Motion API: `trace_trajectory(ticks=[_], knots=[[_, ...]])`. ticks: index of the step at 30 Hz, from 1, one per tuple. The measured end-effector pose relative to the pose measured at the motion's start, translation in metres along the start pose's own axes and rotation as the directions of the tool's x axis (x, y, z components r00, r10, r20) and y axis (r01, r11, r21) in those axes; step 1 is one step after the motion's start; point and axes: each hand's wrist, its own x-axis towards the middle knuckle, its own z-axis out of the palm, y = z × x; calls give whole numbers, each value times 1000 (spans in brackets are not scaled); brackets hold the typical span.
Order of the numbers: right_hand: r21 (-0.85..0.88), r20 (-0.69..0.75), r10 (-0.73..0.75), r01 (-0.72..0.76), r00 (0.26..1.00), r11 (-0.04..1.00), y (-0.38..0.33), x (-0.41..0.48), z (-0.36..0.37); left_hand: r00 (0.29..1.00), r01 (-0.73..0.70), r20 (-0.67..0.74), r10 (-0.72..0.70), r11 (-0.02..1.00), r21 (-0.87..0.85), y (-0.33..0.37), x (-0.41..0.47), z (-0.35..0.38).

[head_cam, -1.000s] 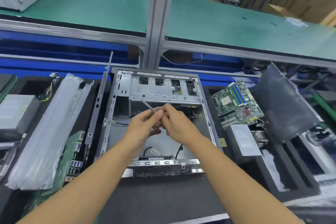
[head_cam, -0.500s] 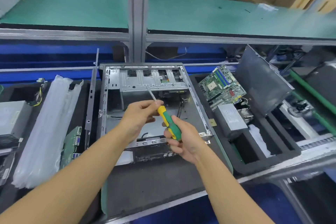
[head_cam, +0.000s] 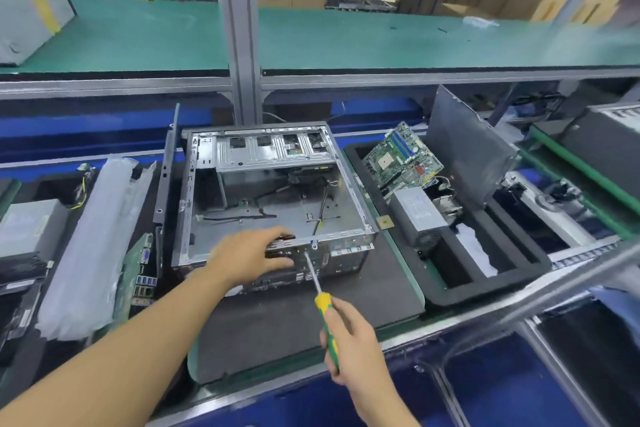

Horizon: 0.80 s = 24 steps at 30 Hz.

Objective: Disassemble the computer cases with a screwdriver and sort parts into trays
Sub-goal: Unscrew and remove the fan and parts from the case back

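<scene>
Green shelving (head_cam: 346, 42) backs the dark desk (head_cam: 277, 329), where the computer case (head_cam: 277, 198) lies open at the middle. My worry is the screwdriver (head_cam: 325, 322). Its tip meets a small screw (head_cam: 314, 246) on the near rail at a slant, so it may slip out and skid toward my left hand (head_cam: 249, 256), which grips that rail just beside it. My right hand (head_cam: 356, 347) is wrapped round the yellow-green handle. A freed screw could also drop inside. The case looks nearly gutted, with a bare grey floor, a few loose black cables and a drive cage at the far end. A motherboard (head_cam: 403, 156) and power supply (head_cam: 420, 210) lie in the tray (head_cam: 485, 288) to the right.
</scene>
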Motion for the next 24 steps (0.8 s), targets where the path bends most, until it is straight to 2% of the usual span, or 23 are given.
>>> trace_trajectory(ticks=[6, 11, 16, 20, 24], knots=[[1, -43, -73, 73, 996, 997, 17, 4, 18, 995, -2, -102, 9, 998, 67, 2, 0, 5], [31, -61, -60, 62, 996, 998, 21, 10, 24, 982, 22, -190, -15, 999, 32, 0, 3, 12], [-10, -73, -48, 48, 996, 999, 22, 12, 24, 982, 25, -189, -21, 999, 19, 0, 4, 11], [172, -9, 128, -125, 992, 977, 16, 11, 20, 985, 42, -169, -38, 999, 23, 1, 4, 11], [406, 166, 283, -327, 945, 853, 15, 13, 14, 983, 54, -175, -49, 998, 22, 2, 4, 10]])
